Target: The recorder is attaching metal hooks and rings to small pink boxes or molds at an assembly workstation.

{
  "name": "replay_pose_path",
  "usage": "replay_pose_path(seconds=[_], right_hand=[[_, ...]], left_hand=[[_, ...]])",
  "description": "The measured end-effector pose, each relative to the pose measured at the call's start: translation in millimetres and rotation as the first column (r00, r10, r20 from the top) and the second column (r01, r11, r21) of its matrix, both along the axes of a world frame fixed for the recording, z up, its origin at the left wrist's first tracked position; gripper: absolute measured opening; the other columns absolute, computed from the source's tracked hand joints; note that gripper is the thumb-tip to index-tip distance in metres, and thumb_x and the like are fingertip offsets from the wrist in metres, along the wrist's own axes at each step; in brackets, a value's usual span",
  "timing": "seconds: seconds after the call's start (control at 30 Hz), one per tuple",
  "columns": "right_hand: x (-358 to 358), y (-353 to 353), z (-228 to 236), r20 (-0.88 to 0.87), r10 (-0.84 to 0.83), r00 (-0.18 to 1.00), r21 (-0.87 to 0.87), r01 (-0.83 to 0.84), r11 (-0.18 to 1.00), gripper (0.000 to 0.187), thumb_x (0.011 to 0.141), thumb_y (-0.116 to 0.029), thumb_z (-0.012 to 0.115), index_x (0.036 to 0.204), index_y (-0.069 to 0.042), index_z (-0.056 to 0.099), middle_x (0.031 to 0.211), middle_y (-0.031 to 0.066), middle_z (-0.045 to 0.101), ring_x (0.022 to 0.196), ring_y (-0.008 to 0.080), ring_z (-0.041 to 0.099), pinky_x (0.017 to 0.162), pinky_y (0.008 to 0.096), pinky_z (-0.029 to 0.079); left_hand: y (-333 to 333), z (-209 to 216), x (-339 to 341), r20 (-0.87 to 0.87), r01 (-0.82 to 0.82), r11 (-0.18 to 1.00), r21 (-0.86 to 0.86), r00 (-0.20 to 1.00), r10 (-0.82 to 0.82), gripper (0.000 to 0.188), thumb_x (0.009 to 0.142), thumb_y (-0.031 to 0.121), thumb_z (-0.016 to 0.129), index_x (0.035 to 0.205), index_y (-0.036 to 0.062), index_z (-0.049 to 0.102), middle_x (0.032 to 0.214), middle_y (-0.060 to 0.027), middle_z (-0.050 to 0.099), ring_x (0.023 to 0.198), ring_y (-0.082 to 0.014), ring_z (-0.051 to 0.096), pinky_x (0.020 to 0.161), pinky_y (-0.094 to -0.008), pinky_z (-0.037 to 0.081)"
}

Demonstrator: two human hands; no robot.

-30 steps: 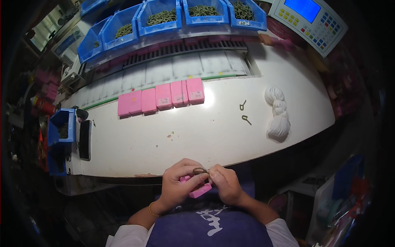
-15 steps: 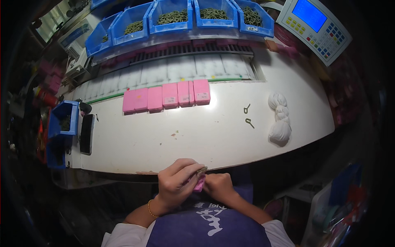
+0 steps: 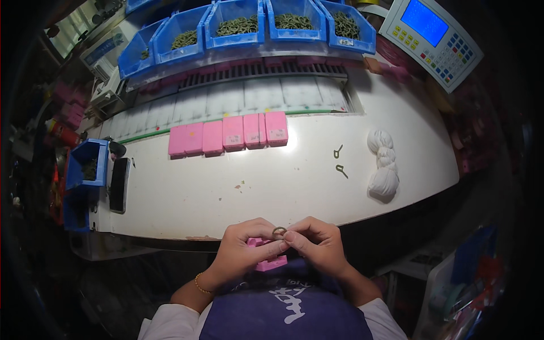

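My left hand (image 3: 241,249) is closed round a pink rubber mold (image 3: 273,264), which shows below its fingers at the table's front edge. A small dark green ring (image 3: 278,230) stands up between my fingertips. My right hand (image 3: 320,245) pinches that ring between thumb and forefinger, while my left thumb and fingertips come up close against it. Whether the left fingertips also grip the ring is hard to see. Two green pieces (image 3: 340,170), each a loop with a thin stem, lie on the white table to the right.
Several pink blocks (image 3: 212,137) stand in a row on the table (image 3: 306,198). At right lies a knotted white cloth bundle (image 3: 383,181). A phone (image 3: 119,185) and blue bin (image 3: 102,164) are at left. Behind stand blue bins (image 3: 235,35) of green rings and a control panel (image 3: 428,42).
My right hand has risen from beside the mold to pinch the green ring. The left hand has turned, and more of the pink mold and the ring shows.
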State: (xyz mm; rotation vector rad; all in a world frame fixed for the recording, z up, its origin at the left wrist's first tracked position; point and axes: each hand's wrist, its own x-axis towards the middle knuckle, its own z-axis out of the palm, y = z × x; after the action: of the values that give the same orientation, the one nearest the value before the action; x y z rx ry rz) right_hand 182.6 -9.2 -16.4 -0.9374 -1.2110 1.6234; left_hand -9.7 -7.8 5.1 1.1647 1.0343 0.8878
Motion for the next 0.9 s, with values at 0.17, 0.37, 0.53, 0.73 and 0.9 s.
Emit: replay_pose_path(seconds=[0.17,0.37,0.53,0.73,0.9], right_hand=[[2,4,10,-0.088,0.025,0.996,-0.166,-0.039,0.985,0.014,0.096,-0.013,0.064,0.097,0.0,0.066,0.084,0.0043,0.069,0.071,0.0054,0.06,0.063,0.0204,0.048],[0,6,13,-0.053,-0.025,0.998,-0.2,0.014,0.98,0.013,0.095,-0.012,0.063,0.091,0.0,0.065,0.072,0.0016,0.061,0.057,0.0038,0.048,0.052,0.0201,0.037],[4,15,10,-0.047,-0.034,0.998,-0.212,0.023,0.977,0.015,0.095,-0.015,0.064,0.091,0.0,0.065,0.07,0.002,0.06,0.056,0.0048,0.048,0.051,0.0207,0.037],[5,25,12,-0.129,-0.048,0.991,-0.293,0.008,0.956,0.016,0.095,-0.018,0.067,0.091,-0.002,0.066,0.069,-0.0018,0.058,0.055,0.0026,0.046,0.05,0.0188,0.035],[1,32,-1,0.199,-0.134,0.971,-0.044,0.145,0.988,0.018,0.094,-0.019,0.067,0.096,-0.001,0.069,0.077,-0.0003,0.067,0.063,0.0023,0.053,0.056,0.0191,0.042]], left_hand=[[1,1,-2,0.079,0.034,0.991,-0.131,0.997,-0.024,0.013,0.082,0.007,0.077,0.093,0.0001,0.073,0.09,-0.0055,0.068,0.081,-0.0099,0.063,0.073,-0.0241,0.049],[5,5,0,0.115,0.031,0.988,-0.151,0.993,-0.014,0.011,0.083,0.006,0.077,0.091,-0.001,0.073,0.087,-0.0064,0.067,0.075,-0.01,0.063,0.069,-0.0237,0.049],[14,7,-1,0.004,-0.028,0.998,-0.049,1.0,0.028,0.01,0.081,-0.001,0.075,0.09,-0.0031,0.072,0.087,-0.0088,0.067,0.072,-0.0121,0.063,0.065,-0.0238,0.05],[28,-1,-6,-0.262,-0.113,0.928,0.355,0.941,0.214,0.009,0.078,0.001,0.076,0.086,-0.0012,0.072,0.086,-0.009,0.067,0.071,-0.0134,0.063,0.064,-0.027,0.051],[45,-20,-5,-0.469,-0.133,0.755,0.642,0.711,0.524,0.019,0.072,0.01,0.081,0.089,0.0028,0.073,0.085,-0.0111,0.065,0.072,-0.0222,0.064,0.066,-0.0333,0.052]])
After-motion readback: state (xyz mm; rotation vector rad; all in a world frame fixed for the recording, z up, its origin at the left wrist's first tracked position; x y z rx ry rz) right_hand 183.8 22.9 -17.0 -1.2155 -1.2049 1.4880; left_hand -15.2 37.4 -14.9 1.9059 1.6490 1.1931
